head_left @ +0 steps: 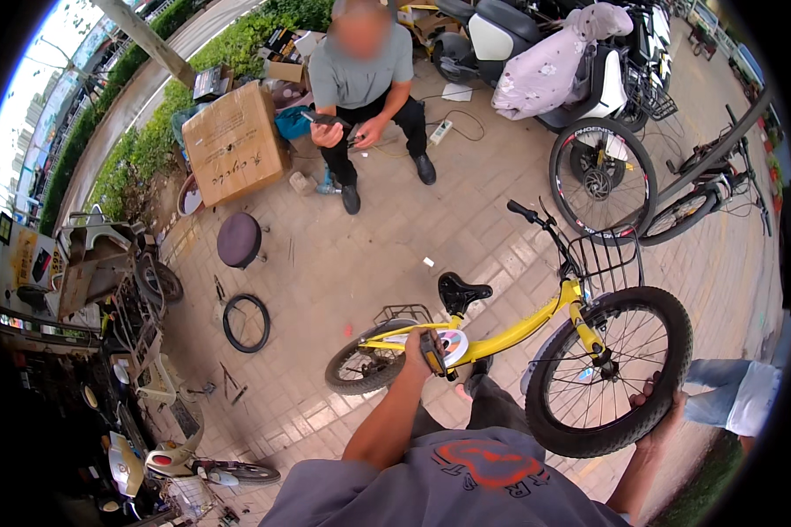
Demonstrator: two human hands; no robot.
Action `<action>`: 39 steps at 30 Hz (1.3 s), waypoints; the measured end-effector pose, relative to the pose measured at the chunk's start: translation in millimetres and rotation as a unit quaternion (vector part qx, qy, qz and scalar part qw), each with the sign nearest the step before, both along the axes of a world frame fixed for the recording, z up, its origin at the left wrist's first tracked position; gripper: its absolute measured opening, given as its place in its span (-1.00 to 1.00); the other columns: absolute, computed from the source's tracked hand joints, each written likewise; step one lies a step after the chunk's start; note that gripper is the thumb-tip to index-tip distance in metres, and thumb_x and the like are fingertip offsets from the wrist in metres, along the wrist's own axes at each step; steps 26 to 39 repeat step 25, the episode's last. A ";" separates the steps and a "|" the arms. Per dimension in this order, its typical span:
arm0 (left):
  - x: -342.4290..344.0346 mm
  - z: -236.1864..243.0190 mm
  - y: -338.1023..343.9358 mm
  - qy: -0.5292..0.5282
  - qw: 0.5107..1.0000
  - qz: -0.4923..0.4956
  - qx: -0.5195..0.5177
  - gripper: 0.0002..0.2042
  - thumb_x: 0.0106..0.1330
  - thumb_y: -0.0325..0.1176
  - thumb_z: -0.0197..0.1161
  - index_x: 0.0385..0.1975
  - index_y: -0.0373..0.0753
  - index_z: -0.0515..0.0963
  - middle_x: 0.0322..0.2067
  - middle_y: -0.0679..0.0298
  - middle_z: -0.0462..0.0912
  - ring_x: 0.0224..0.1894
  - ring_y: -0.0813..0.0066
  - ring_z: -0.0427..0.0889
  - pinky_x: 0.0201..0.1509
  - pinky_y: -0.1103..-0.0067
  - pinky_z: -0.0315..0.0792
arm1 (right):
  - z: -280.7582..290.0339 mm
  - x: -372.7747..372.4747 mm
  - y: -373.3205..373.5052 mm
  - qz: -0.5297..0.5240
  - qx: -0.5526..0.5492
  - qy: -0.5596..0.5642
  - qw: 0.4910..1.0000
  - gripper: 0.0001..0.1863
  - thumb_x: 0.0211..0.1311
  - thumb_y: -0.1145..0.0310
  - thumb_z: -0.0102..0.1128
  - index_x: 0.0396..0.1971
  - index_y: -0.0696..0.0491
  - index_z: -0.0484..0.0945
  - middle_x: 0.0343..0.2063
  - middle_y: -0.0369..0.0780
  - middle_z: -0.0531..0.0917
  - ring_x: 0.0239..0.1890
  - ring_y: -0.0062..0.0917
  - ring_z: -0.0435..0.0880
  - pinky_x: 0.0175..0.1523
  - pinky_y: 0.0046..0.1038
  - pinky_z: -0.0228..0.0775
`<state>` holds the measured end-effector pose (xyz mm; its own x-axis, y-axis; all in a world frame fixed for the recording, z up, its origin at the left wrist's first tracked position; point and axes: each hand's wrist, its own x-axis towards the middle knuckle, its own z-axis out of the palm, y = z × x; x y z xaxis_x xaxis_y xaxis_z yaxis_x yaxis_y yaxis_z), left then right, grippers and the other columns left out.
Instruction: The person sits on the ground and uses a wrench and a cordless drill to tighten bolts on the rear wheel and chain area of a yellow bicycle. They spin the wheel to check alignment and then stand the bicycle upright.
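A small yellow bicycle (518, 329) with a black saddle (462, 292) and a wire front basket (608, 260) is tilted in front of me. My left hand (416, 348) is closed around the pedal (432, 353), beside the white chain guard (453, 347). With my right hand (664, 411) I grip the lower right of the front wheel (536, 420), fingers round the tyre and reaching between the spokes. The rear wheel (347, 379) lies to the left, below a rear rack (404, 312).
A seated person (360, 75) ahead holds a dark object. Beside them stands a large cardboard box (235, 145). A round stool (239, 240) and a loose tyre (246, 323) are at left. Parked scooters (536, 61) fill the far right. Another person's leg (721, 391) is close at right.
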<state>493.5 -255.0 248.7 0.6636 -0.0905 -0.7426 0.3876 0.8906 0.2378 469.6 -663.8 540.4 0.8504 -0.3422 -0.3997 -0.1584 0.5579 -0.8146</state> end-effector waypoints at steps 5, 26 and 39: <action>50.8 10.9 -59.6 0.001 0.998 -0.046 0.043 -0.72 0.09 -0.10 0.04 -0.62 -0.20 0.40 -0.72 0.20 0.40 -0.66 0.31 0.39 -0.55 0.44 0.36 | 9.9 -8.8 -50.9 -0.028 -0.027 -0.046 0.998 -0.47 0.21 0.14 0.09 0.10 0.15 0.30 -0.02 -0.18 0.50 -0.38 -0.57 0.46 -0.38 -0.48 0.39; 124.9 -56.2 -254.1 0.092 0.966 -0.242 -0.016 -0.79 0.02 -0.13 0.09 -0.55 -0.14 0.42 -0.51 0.20 0.42 -0.38 0.18 0.49 -0.26 0.09 0.44 | 42.6 -83.7 -122.4 -0.169 -0.139 0.042 0.975 -0.42 0.20 -0.07 0.03 0.04 0.09 0.41 -0.39 -0.28 0.61 -0.51 -0.53 0.60 -0.15 -0.39 0.48; 124.9 -56.2 -254.1 0.092 0.966 -0.242 -0.016 -0.79 0.02 -0.13 0.09 -0.55 -0.14 0.42 -0.51 0.20 0.42 -0.38 0.18 0.49 -0.26 0.09 0.44 | 42.6 -83.7 -122.4 -0.169 -0.139 0.042 0.975 -0.42 0.20 -0.07 0.03 0.04 0.09 0.41 -0.39 -0.28 0.61 -0.51 -0.53 0.60 -0.15 -0.39 0.48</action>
